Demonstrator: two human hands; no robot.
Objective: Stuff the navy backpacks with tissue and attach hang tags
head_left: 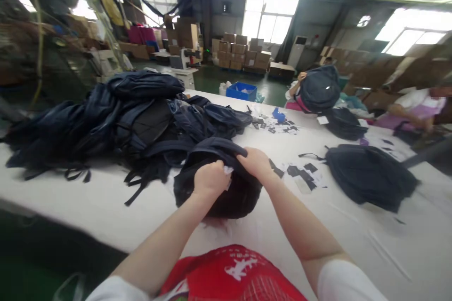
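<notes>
A dark navy backpack point(243, 200) sits on the white table right in front of me, its opening facing up towards me. My left hand point(212, 178) is closed in a fist over the opening, with a crumpled whitish scrap point(228, 170) poking out of it; whether that is paper or plastic I cannot tell. At the bag's upper right edge, my right hand point(257, 163) is closed on the rim fabric. A strap of the bag arches along its far side. The inside of the bag is dark and mostly hidden.
A big heap of navy backpacks point(141, 117) covers the table's left. Black and white tags point(303, 174) lie scattered on the right, near another flat backpack point(367, 171). Across the table a co-worker holds up a backpack point(320, 88); a second person stands far right. A blue crate point(241, 90) stands beyond.
</notes>
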